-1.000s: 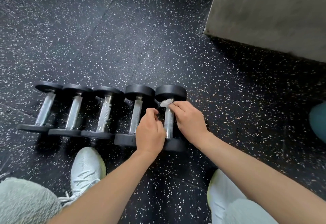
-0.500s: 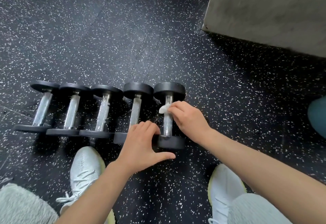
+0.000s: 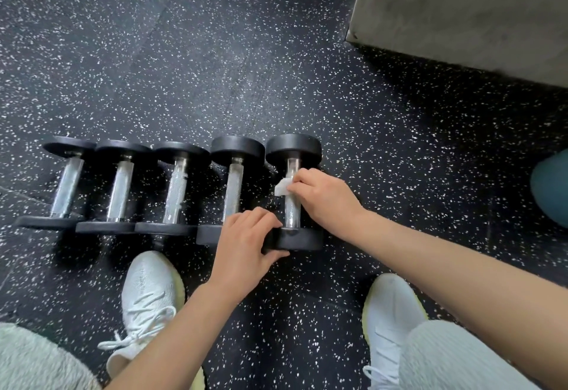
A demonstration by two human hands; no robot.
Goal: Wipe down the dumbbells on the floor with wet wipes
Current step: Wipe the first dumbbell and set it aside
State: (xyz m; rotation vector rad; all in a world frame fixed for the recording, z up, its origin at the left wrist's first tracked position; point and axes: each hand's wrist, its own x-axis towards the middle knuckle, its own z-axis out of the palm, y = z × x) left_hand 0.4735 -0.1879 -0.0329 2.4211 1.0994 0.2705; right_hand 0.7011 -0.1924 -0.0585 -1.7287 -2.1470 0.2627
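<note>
Since a second ago the left hand (image 3: 246,245) has dropped back from the dumbbell handles to the near weight of the rightmost dumbbell (image 3: 302,240). The right hand (image 3: 325,199) has slid a little down that handle. Seen from above, nearest the viewer are knees in pale grey ribbed trousers (image 3: 445,359). Just beyond them a white left shoe (image 3: 147,297) and a white right shoe (image 3: 390,312) stand on the floor (image 3: 215,66), which is black rubber flecked with white. The left hand grips the near black weight, fingers curled over its top and thumb along its near edge. The right hand pinches a small crumpled white wet wipe (image 3: 282,188) between thumb and fingertips and holds it against the upper part of the chrome handle. Four other dumbbells (image 3: 175,189) lie just to the left, side by side in a row, handles pointing away from the viewer. Far right is part of a teal object (image 3: 550,186). Farthest, at upper right, stands a grey block (image 3: 461,5).
</note>
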